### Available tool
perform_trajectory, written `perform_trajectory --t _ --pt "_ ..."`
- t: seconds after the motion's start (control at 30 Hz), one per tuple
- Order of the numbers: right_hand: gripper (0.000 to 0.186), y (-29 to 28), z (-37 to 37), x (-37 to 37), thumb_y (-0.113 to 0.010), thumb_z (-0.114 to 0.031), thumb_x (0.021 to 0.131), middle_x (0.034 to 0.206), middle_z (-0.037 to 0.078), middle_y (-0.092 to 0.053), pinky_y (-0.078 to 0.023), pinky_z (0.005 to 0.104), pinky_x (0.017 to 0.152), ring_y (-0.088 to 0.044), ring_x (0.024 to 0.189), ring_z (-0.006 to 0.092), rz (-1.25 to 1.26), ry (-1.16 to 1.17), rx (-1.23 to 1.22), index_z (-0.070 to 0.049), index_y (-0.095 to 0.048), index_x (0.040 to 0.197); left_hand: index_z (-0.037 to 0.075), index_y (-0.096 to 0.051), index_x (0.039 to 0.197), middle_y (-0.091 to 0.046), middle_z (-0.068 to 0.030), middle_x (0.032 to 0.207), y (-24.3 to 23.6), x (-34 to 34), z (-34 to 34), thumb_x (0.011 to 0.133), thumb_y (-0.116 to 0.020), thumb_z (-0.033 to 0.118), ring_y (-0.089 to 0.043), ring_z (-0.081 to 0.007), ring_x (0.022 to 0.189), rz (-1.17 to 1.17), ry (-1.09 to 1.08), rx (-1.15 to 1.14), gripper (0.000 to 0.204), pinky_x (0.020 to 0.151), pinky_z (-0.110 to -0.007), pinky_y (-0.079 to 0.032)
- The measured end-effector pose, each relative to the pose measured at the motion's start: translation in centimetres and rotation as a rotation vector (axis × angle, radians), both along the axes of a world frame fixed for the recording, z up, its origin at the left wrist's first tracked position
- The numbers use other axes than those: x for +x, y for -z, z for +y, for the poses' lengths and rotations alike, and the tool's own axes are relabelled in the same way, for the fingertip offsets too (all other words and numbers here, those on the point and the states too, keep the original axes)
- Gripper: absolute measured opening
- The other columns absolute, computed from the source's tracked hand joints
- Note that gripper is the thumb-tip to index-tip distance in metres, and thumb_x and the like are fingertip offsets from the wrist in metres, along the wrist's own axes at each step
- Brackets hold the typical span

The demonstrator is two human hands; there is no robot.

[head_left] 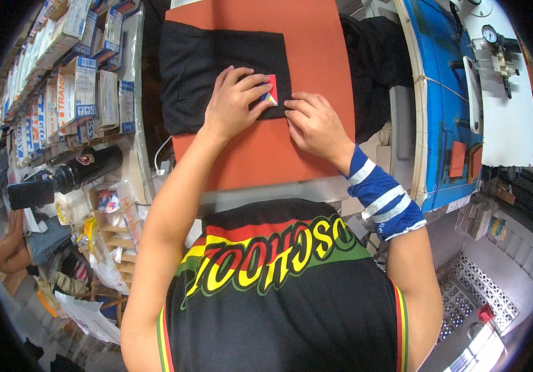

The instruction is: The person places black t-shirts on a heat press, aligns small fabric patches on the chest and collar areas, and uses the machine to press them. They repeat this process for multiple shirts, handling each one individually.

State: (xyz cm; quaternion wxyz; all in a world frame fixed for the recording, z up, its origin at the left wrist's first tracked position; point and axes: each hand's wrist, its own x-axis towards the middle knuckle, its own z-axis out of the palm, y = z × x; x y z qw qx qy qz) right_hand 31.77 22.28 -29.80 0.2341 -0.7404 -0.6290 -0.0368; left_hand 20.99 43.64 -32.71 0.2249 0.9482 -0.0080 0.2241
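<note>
A black folded cloth (223, 49), seemingly a garment, lies flat on the orange-red pad (316, 56). Near its right edge is a small square label or transfer (273, 87), coloured red, white, blue and yellow. My left hand (236, 102) rests over the left part of this square, fingers stretched out and apart, hiding some of it. Just right of the square, my right hand (319, 124) has loosely bent fingers, their tips at the cloth's right edge. I see no object held in it. A blue-and-white striped band (384, 198) covers my right forearm.
Shelves of cardboard boxes (80, 93) stand on the left, above a black cylindrical thing (86, 167). More black cloth (375, 74) hangs at the pad's right side. Beyond it are a blue surface (443, 136) and a machine part with a pressure gauge (489, 34).
</note>
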Motion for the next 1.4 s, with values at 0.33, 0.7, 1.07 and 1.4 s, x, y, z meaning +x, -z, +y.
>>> perform_trajectory --t 0.33,0.7,1.07,1.4 --pt "0.014 0.6 -0.2 -0.4 -0.071 -0.008 0.079 0.112 0.013 -0.071 -0.050 0.0457 0.101 -0.064 0.116 0.0326 0.079 0.054 0.036 -0.002 -0.071 0.091 0.013 -0.078 0.107 -0.071 0.0008 0.121 0.1 0.0 -0.1 0.083 -0.081 0.032 -0.059 -0.0255 0.122 -0.004 -0.011 -0.006 0.030 0.110 -0.055 -0.040" --pt "0.014 0.9 -0.3 -0.7 -0.072 -0.006 0.078 0.112 0.012 -0.071 -0.051 0.0454 0.100 -0.065 0.116 0.0323 0.091 0.074 0.070 -0.002 -0.071 0.091 0.013 -0.078 0.106 -0.071 0.0011 0.121 0.0 0.0 0.0 0.084 -0.080 0.032 -0.058 -0.0256 0.123 -0.005 -0.012 -0.016 0.030 0.112 -0.054 -0.039" --pt "0.013 0.8 3.3 2.8 -0.076 -0.013 0.081 0.102 0.005 -0.074 -0.050 0.0436 0.095 -0.063 0.109 0.0294 0.102 0.146 0.233 -0.007 -0.076 0.091 0.013 -0.078 0.107 -0.071 0.0013 0.122 -0.1 0.1 -0.1 0.083 -0.080 0.032 -0.058 -0.0254 0.123 0.010 -0.020 -0.008 0.030 0.112 -0.054 -0.040" --pt "0.015 1.7 4.3 2.4 -0.075 -0.024 0.085 0.105 0.002 -0.072 -0.047 0.0472 0.096 -0.062 0.108 0.0281 -0.017 0.073 0.139 -0.010 -0.077 0.092 0.011 -0.068 0.127 -0.071 -0.0059 0.122 -0.6 -0.1 0.1 0.080 -0.084 0.024 -0.060 -0.0282 0.119 -0.040 -0.013 -0.078 0.052 0.109 -0.049 -0.044"
